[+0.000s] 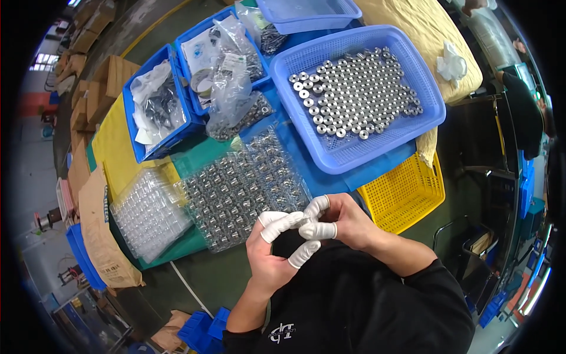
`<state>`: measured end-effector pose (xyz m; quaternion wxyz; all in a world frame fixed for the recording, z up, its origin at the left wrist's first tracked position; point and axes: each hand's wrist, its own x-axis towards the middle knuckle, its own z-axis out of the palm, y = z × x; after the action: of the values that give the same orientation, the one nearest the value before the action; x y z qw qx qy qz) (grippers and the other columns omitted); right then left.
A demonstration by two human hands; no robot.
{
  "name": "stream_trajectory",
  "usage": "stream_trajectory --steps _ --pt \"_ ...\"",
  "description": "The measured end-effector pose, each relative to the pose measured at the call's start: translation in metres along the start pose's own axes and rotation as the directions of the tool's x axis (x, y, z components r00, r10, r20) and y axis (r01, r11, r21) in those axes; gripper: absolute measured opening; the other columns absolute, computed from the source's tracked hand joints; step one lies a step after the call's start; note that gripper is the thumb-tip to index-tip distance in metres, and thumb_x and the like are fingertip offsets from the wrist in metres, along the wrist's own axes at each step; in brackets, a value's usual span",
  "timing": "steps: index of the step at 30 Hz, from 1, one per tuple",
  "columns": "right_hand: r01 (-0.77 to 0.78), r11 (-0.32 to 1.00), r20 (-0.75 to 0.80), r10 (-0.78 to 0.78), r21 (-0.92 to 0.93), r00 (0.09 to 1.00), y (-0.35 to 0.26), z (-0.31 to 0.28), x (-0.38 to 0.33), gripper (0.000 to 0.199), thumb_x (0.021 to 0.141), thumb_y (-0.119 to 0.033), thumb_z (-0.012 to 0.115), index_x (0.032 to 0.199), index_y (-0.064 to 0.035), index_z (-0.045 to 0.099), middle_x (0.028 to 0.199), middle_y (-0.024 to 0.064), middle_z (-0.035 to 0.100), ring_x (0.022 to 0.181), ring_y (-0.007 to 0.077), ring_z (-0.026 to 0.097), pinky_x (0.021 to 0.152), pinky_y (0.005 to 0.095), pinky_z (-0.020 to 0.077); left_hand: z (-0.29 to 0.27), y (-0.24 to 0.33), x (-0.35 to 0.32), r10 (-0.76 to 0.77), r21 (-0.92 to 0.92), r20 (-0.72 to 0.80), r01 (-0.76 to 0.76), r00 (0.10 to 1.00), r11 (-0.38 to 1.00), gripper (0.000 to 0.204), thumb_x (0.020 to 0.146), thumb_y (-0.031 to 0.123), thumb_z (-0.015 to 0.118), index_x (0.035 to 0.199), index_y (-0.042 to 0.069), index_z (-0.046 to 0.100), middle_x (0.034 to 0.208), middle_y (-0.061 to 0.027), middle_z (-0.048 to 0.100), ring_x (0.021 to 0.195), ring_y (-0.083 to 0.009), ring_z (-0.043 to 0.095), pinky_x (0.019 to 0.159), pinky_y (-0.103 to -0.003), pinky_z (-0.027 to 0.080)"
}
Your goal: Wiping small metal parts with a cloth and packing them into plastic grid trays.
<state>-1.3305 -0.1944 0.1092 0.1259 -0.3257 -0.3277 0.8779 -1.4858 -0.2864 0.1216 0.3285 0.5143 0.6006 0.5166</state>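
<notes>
Item: small metal ring parts, silver, round with a centre hole.

Location: loose in a blue mesh basket (377, 154) at the far right of the surface, lying in a single layer; more are seated in the pockets of a clear blister tray (244, 186) directly in front of the person. A second clear tray (148, 213) lies to its left, its contents too faint to tell.

Hands: left hand (272, 251) and right hand (345, 221) are raised together above the near edge of the surface, both wearing white finger cots (318, 230). The fingertips of the two hands press against one another; whether a part sits between them cannot be told.

Handling, by judgement: rigid, dense for their size, smooth and likely slippery; not fragile. Best taken singly by the outer rim between thumb and forefinger, where the cots should add friction.

Surroundings: blue bins (154, 112) holding plastic bags (231, 97) of small parts at the far left, a yellow basket (407, 194) below the right edge, brown paper sacks (100, 236) at the left.
</notes>
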Motion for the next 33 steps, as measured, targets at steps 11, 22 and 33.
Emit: stream_trajectory --steps 11,22,33 --pt "-0.236 0.964 -0.006 0.237 -0.125 0.971 0.032 0.002 0.011 0.037 0.093 -0.019 0.067 0.124 0.0011 0.062 0.089 0.0023 0.065 0.069 0.0074 0.057 0.059 0.0237 0.05 -0.018 -0.042 -0.032 -0.007 0.371 -0.007 0.009 1.0 0.928 0.035 0.064 0.016 0.086 0.096 0.006 0.074 0.087 -0.0057 0.065 0.078 -0.0241 0.062 0.069 -0.033 0.05" --pt "0.013 0.946 -0.124 -0.057 -0.325 0.991 0.014 -0.015 0.01 0.039 0.092 -0.017 0.068 0.126 0.0007 0.058 0.097 0.0052 0.069 0.07 0.0071 0.059 0.064 0.0242 0.051 -0.054 -0.156 0.02 0.117 0.697 -0.075 -0.032 0.99 0.717 0.028 0.071 0.01 0.077 0.096 0.005 0.068 0.095 -0.0105 0.066 0.09 -0.0302 0.061 0.081 -0.04 0.049" --pt "0.246 0.755 -0.438 -0.577 -0.608 0.69 -0.072 -0.112 -0.008 0.022 0.092 -0.012 0.064 0.107 0.0025 0.068 0.086 0.0059 0.069 0.069 0.0094 0.058 0.061 0.0251 0.0478 -0.045 -0.183 0.042 -0.129 0.878 0.096 -0.024 0.987 0.477 0.025 0.066 0.012 0.078 0.089 0.007 0.074 0.102 -0.0093 0.062 0.106 -0.0312 0.052 0.091 -0.044 0.043"
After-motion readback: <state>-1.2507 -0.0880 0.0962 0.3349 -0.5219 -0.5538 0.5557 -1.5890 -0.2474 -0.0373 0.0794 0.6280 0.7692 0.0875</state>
